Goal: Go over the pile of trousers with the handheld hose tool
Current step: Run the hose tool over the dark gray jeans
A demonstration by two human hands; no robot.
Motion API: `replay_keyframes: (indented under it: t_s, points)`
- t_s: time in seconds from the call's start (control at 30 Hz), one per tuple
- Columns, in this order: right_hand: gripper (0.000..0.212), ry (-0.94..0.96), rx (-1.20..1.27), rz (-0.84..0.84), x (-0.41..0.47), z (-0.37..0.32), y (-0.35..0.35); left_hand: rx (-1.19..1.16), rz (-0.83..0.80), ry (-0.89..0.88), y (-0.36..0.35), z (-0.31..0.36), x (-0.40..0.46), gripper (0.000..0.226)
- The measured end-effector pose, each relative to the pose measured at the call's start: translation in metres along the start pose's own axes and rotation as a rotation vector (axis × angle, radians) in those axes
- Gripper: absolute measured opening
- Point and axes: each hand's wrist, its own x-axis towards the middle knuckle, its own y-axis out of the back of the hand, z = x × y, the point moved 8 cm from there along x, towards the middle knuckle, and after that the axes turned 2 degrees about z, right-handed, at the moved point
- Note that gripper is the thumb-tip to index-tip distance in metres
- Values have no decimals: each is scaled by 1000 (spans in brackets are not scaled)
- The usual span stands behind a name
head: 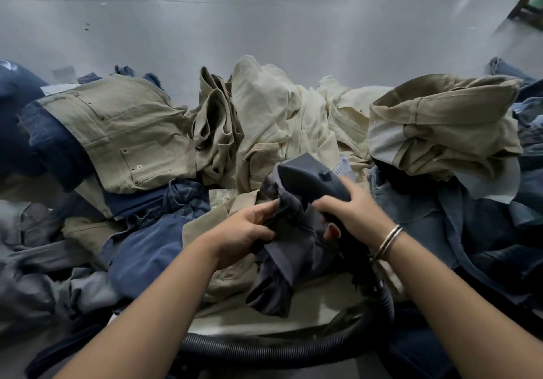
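A pile of trousers (123, 131) in khaki, cream and blue denim spreads across the whole width in front of me. My right hand (349, 211) grips the handle of the dark grey hose tool (308, 173), whose head points away over the cream trousers. Its ribbed black hose (264, 347) curves down and across the bottom of the view. My left hand (249, 228) pinches a dark grey cloth (288, 261) that drapes from the tool's left side and hangs toward me.
A grey floor (264, 26) stretches beyond the pile. A dark frame (526, 8) stands at the far top right. Blue denim (470, 226) lies heaped on the right, grey and navy garments (44, 275) on the left.
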Motion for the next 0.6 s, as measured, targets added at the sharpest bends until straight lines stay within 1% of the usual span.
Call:
replay_keyframes:
  t_s: [0.07,0.13,0.2,0.27,0.33,0.43,0.53,0.6]
  points:
    - [10,-57,58,3,-1,-6,7,8,131,-36,8,5,2,69]
    - [9,-138,75,-50,-12,-4,9,4,211,-81,10,9,3,69]
    - [9,-217,73,-118,-29,4,4,1,217,-110,3,9,4,68]
    - [10,-252,45,-155,-41,9,-3,-8,186,-133,-8,10,3,67]
    - [9,-255,50,-127,-41,9,-5,-32,178,-153,-15,11,2,68]
    - [8,-251,119,-23,-33,2,-1,-24,223,-168,-13,12,1,73]
    - [8,-253,157,76,-26,-6,13,-23,227,-174,-14,11,0,70]
    - [8,-264,158,70,-29,-8,19,-46,218,-178,-15,12,2,69]
